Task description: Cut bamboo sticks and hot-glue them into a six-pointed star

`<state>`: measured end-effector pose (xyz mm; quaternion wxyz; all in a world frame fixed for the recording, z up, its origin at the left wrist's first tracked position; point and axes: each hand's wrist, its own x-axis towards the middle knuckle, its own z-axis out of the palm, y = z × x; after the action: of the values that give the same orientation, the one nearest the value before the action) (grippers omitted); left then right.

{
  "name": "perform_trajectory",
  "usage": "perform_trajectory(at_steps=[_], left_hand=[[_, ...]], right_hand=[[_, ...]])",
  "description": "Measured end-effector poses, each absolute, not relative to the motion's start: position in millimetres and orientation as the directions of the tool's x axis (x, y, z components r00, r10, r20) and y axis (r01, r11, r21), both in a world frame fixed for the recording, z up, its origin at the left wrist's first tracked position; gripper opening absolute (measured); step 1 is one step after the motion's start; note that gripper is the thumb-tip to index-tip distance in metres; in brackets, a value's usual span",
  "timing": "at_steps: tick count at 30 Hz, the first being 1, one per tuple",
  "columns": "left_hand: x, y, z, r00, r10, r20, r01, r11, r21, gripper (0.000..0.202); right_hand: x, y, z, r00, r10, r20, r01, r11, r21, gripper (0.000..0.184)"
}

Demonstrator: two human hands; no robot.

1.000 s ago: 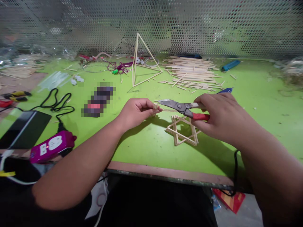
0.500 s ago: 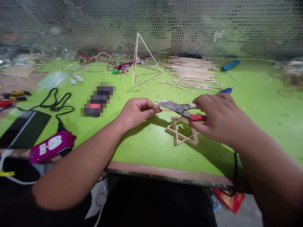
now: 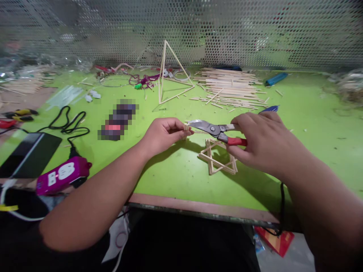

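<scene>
My left hand [image 3: 167, 134] is closed, pinching a small bundle of short wooden sticks [image 3: 186, 128] between thumb and fingers. My right hand [image 3: 259, 141] grips pruning shears [image 3: 212, 129] by their white and red handles. The tip of the blades reaches the top of the bundle; whether it touches the sticks I cannot tell. Below the shears, a star-shaped frame of stacked sticks [image 3: 218, 156] lies flat on the green tabletop [image 3: 170, 177]. Farther back stands a pyramid frame of thin sticks [image 3: 176, 95].
A pile of loose sticks [image 3: 229, 85] lies at the back, near a blue tool [image 3: 276, 79] and a perforated metal panel [image 3: 241, 34]. On the left are a purple power strip [image 3: 64, 175], a black cable [image 3: 68, 126], a dark flat device [image 3: 31, 155] and pliers [image 3: 19, 113].
</scene>
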<state>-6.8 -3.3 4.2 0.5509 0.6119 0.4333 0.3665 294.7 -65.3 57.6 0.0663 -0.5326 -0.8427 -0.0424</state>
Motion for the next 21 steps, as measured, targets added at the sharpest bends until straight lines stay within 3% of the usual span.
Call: perform_trajectory(at_steps=[21], left_hand=[[-7.8,-0.7,2.3,0.346,0.938,-0.032,0.121,-0.011,0.993,0.035]], right_hand=[[295.6,-62.2,49.3,-0.434,0.882,0.185,0.892,0.450,-0.050,0.028]])
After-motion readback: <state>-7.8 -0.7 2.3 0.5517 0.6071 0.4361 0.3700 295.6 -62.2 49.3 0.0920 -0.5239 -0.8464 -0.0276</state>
